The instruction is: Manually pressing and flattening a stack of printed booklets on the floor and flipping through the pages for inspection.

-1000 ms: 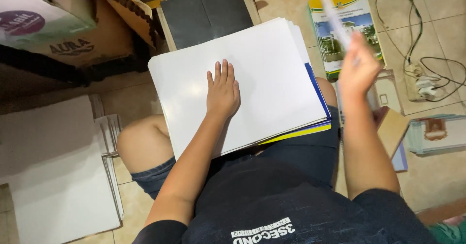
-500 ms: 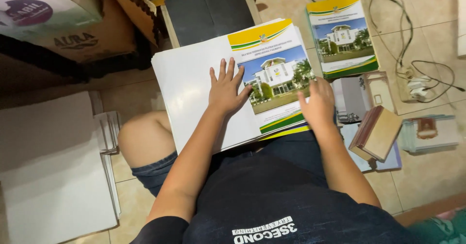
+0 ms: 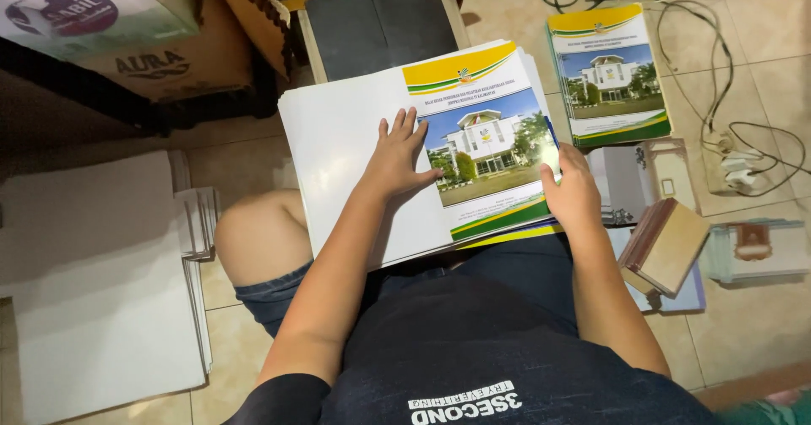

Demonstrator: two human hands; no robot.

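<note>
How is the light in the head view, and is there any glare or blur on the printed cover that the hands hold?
In the head view, light falls evenly on the printed cover, with a small bright glare near its right edge by the right hand; the left hand casts a soft shadow on the white sheet; the area under the cardboard boxes is dark; the hands and cover look sharp.

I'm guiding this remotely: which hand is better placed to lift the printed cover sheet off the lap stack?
Probably the right hand: it grips the right edge of the printed cover sheet. The left hand lies flat across the sheet's left edge, better suited to steadying the stack.
</note>
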